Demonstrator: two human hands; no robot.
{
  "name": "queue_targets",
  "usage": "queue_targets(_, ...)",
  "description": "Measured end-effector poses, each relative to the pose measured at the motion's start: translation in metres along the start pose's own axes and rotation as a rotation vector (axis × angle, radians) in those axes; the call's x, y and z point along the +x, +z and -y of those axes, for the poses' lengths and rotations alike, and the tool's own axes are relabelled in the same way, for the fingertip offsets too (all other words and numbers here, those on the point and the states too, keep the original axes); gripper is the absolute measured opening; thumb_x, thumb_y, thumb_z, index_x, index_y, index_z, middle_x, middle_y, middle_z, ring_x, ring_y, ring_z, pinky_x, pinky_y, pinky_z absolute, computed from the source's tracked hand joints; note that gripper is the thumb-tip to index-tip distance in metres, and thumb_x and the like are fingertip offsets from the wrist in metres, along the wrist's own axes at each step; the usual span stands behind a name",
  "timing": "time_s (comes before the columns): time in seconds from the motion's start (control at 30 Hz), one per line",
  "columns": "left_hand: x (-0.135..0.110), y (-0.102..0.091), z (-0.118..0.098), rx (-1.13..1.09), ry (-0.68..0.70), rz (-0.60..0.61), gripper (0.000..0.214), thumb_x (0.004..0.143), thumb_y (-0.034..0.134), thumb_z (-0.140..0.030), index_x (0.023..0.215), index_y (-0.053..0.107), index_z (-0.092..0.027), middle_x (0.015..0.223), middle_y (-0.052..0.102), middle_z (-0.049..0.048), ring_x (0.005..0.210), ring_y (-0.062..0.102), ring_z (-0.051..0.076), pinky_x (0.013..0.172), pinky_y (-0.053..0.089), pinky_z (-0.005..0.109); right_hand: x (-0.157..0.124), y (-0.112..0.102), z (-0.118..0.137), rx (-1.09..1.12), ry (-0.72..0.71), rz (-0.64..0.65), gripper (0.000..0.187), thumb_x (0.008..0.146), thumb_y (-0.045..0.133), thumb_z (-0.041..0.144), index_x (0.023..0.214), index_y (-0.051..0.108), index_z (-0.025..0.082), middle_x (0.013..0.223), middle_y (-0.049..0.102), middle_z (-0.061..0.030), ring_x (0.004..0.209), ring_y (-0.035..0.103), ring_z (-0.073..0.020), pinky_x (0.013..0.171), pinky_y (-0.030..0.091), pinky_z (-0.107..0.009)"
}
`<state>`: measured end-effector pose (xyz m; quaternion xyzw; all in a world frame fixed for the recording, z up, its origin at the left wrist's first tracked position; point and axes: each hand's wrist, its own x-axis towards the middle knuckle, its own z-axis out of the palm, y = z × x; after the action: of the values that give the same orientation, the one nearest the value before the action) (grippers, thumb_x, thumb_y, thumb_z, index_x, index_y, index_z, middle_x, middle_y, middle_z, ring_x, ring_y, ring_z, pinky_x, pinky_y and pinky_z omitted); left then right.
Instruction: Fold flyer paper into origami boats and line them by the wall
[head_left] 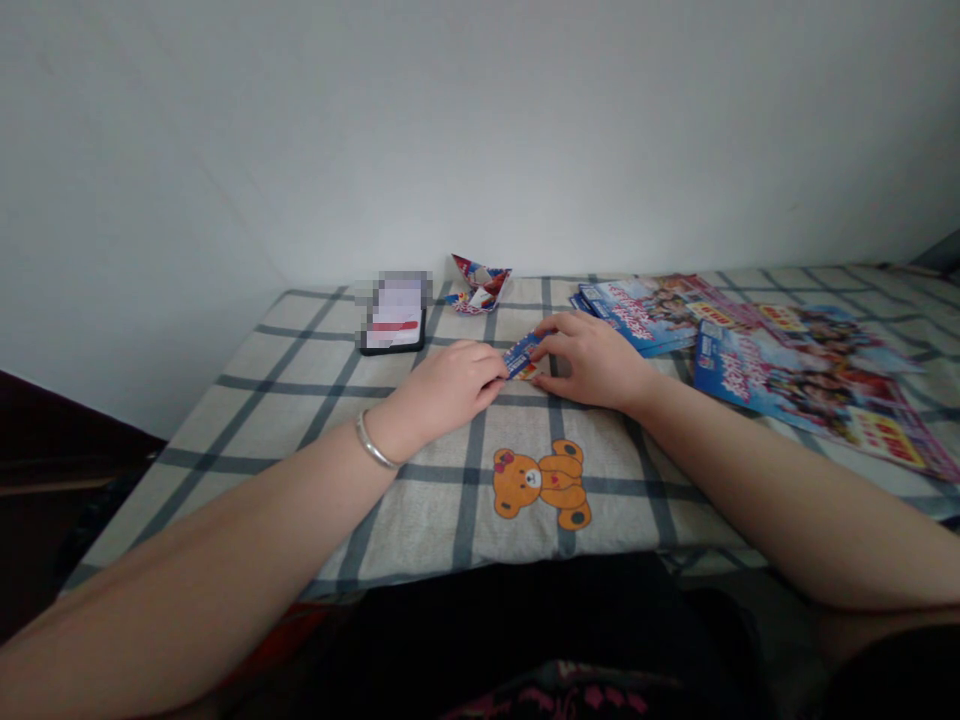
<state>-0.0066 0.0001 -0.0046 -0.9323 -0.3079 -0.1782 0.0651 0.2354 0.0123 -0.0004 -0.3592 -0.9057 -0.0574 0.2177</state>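
A small folded piece of printed paper (pixel 521 357), blue with red and orange, lies on the checked tablecloth between my hands. My left hand (pixel 459 380), with a silver bangle at its wrist, pinches the paper's left end. Its thumb and fingers are pressed together there. My right hand (pixel 589 358) is curved over the right end, with fingertips on the far edge and the thumb at the near edge. Part of the paper is hidden under the right fingers. Beyond it, near the wall, stands a folded paper figure (pixel 481 287) with pointed ends, made from similar printed paper.
A phone (pixel 395 312) with a blurred screen rests at the back left. Several printed flyers (pixel 795 385) overlap on the right, near my right forearm. The tablecloth (pixel 420 510) carries a bear print (pixel 540 484) close to the front edge. A white wall (pixel 480 140) borders the table's back.
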Motion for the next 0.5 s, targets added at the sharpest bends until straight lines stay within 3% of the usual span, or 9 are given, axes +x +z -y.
queue_targets(0.23, -0.0019, -0.0038, -0.0043, 0.133, -0.112, 0.042, 0.02, 0.096, 0.057, -0.026, 0.105, 0.069, -0.014, 0.103, 0.069, 0.0088, 0.098, 0.063, 0.023, 0.087, 0.053, 0.037, 0.0013, 0.0002, -0.0009, -0.01, 0.164, 0.109, 0.036, 0.089, 0.062, 0.04, 0.114, 0.067, 0.014, 0.119, 0.071, -0.0161, 0.116, 0.063, -0.0317, 0.102, 0.048, -0.047)
queue_targets(0.5, -0.001, -0.0082, -0.0069, 0.307, -0.127, 0.061, 0.018, 0.096, 0.054, -0.026, 0.094, 0.068, -0.016, 0.09, 0.072, 0.0063, 0.086, 0.068, 0.025, 0.076, 0.052, 0.038, -0.0008, 0.0025, -0.0054, -0.029, 0.223, 0.087, 0.034, 0.092, 0.057, 0.039, 0.115, 0.064, 0.015, 0.124, 0.069, -0.0155, 0.119, 0.06, -0.0315, 0.105, 0.046, -0.047)
